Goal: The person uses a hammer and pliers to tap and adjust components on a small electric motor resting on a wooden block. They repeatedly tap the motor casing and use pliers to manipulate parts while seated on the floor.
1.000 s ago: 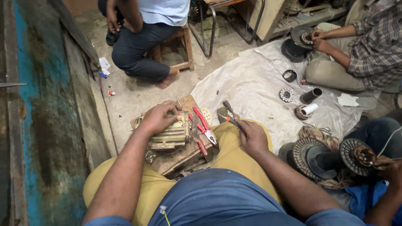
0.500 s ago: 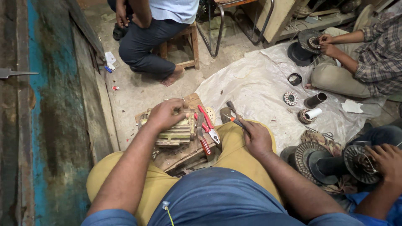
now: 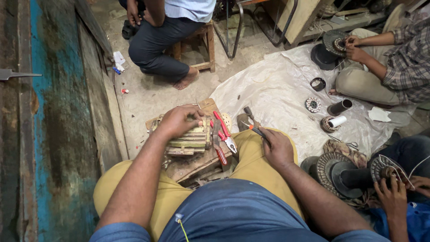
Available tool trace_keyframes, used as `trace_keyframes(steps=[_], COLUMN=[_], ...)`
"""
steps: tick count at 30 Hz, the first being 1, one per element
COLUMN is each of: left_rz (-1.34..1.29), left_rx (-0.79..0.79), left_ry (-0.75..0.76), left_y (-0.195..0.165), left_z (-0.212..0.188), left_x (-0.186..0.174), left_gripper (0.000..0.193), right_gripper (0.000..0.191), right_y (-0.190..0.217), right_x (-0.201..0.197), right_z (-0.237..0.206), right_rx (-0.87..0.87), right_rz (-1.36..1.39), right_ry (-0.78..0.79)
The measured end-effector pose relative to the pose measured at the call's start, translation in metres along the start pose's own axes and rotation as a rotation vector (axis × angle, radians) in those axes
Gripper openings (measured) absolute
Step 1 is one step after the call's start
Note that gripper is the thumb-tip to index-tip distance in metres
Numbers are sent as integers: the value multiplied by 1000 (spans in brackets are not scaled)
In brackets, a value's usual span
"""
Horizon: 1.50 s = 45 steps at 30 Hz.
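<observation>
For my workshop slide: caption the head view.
Seated worker's left hand presses a stacked metal block beside red-handled pliers; right hand grips a small tool.

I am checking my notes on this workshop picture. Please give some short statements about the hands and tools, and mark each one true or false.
1. The left hand rests on the stacked metal block. True.
2. The right hand is empty. False: it grips a dark tool.
3. The red-handled pliers lie beside the block, in nobody's hand. True.
4. The white sheet on the floor is bare. False: small round parts and a tube lie on it.
</observation>
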<state>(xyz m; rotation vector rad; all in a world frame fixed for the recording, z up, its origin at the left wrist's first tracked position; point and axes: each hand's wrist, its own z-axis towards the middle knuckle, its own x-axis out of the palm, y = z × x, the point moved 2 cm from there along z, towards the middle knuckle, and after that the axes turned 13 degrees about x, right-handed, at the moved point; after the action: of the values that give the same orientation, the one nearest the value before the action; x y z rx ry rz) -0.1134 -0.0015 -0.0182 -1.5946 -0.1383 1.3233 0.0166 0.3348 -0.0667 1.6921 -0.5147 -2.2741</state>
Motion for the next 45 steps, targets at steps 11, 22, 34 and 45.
trace_keyframes(steps=[11,22,34,45], left_rz=[71,152,191,110], left_rx=[61,71,130,173], left_ry=[-81,-102,-132,-204], left_y=[1,-6,-5,-7], left_z=[-4,-4,-4,-6], left_x=[4,2,1,-1], left_gripper=[18,23,26,25], right_gripper=[45,45,41,41], right_y=[-2,4,8,11], right_x=[2,-2,-6,-9], right_z=[-1,-1,-2,-4], right_rx=[6,-5,-55,-48], right_rz=[-4,-4,24,21], right_ry=[9,-4,-25,-7])
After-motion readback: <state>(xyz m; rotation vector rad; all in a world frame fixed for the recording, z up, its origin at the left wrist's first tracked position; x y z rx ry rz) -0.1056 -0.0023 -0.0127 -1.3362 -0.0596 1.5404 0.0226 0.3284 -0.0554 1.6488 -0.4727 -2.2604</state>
